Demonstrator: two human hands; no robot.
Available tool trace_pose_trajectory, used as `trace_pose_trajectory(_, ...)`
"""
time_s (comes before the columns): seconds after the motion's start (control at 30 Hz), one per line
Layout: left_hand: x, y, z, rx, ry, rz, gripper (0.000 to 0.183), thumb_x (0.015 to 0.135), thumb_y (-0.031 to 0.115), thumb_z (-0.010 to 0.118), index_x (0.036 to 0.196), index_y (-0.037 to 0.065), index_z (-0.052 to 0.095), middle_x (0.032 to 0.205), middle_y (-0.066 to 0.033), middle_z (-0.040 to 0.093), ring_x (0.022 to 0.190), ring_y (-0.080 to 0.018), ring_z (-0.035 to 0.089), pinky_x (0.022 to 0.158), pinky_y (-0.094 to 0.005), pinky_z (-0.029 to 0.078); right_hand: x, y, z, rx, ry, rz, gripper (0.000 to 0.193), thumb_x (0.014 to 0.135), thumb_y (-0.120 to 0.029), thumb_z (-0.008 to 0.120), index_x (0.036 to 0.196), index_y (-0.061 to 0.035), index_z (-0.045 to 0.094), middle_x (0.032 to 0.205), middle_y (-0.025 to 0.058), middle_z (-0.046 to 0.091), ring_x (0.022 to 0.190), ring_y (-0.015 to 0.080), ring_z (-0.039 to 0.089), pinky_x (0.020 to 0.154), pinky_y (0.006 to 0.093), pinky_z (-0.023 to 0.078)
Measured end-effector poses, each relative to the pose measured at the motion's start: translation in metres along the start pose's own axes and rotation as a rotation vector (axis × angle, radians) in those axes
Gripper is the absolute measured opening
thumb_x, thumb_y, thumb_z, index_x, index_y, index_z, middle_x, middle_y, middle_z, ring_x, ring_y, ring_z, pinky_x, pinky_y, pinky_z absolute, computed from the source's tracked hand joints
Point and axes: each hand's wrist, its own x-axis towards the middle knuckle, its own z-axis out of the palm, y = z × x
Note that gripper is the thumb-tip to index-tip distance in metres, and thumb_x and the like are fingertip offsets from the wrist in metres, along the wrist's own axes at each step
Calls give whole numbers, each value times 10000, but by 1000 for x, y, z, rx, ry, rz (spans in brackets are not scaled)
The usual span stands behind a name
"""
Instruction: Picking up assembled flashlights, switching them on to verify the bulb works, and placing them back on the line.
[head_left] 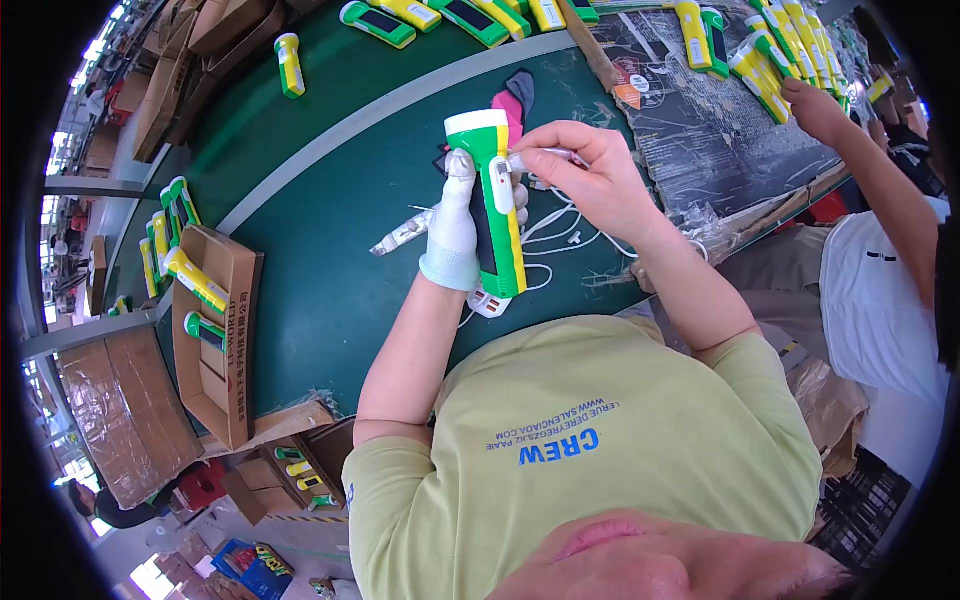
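A green, yellow and white flashlight [503, 235] stands nearly upright in the picture, its white-rimmed head at the top. My left hand [458, 205], in a white glove, is closed around its body, with the thumb on the near left side. My right hand [590, 175] is bare and pinches a tape-wrapped cable plug [520, 161] at the white side panel of the flashlight. Whether the plug sits in the socket there, I cannot tell. Another tape-wrapped cable end [402, 232] lies left of my gloved hand. White cables [555, 235] loop on the table to the right.
Beneath the flashlight, a white USB power strip [490, 303] lies on the green table [330, 290]. A pink and dark cloth [512, 100] is beyond. An open cardboard box [240, 350] with flashlights stands left. More flashlights [470, 20] line the far side. A co-worker's hand [815, 112] reaches toward others at right.
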Motion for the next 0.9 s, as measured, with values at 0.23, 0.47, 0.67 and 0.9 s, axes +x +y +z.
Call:
trace_pose_trajectory(0.23,-8,1,8,127,7,126,508,954,526,466,1144,57,502,902,-61,599,729,-142,602,628,-277,513,-8,4,7,-42,80,-51,134,902,-87,610,965,16,668,837,31,670,731,48,593,627,210,483)
trace_pose_trajectory(0.47,-20,2,17,398,31,345,526,977,493,449,1223,29,416,941,-89,619,751,-142,618,674,-278,530,-6,7,12,-88,101,-176,126,896,-70,605,951,31,656,844,47,667,717,65,607,607,215,487)
trace_pose_trajectory(0.67,-16,17,24,-137,-111,-18,765,877,751,324,1240,97,487,734,-58,546,545,-172,517,528,-319,471,8,44,-10,491,2,373,130,888,-127,645,985,-45,675,760,-34,612,557,-11,436,468,144,301)
trace_pose_trajectory(0.9,-18,26,16,205,102,521,257,881,179,656,1030,40,499,909,-64,575,837,-137,585,761,-285,478,-16,15,-15,42,-64,80,411,697,-97,824,1035,-49,596,882,-23,594,838,74,579,700,215,480)
